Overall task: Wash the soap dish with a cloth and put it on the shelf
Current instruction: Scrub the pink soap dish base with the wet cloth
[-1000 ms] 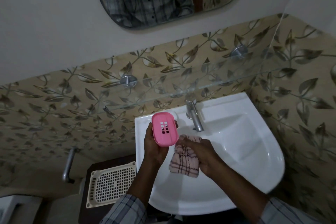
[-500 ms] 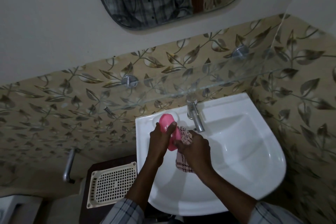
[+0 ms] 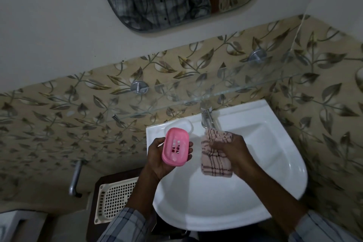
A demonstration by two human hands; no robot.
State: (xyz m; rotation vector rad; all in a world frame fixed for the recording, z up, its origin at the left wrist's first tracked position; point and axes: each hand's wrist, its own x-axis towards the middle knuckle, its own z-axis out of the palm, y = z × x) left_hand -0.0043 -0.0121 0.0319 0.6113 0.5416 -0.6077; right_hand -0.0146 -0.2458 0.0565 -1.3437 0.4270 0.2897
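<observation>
Our plaid sleeves [image 3: 125, 224] are cut off at the bottom edge, and a cream perforated tray [image 3: 114, 200] lies half hidden behind our left forearm. Our left hand [image 3: 159, 159] curls around the pink soap dish [image 3: 175, 149] over the white washbasin [image 3: 235, 202], hollow side up, thumb on one long edge, fingertips [image 3: 190, 148] on the other. Just beside it, apart, our right hand [image 3: 233, 153] is closed on the checked cloth [image 3: 215, 155], whose top hides the tap [image 3: 207, 116] spout. Beyond, the glass shelf [image 3: 216, 92] is hard to make out against leafy tiles.
</observation>
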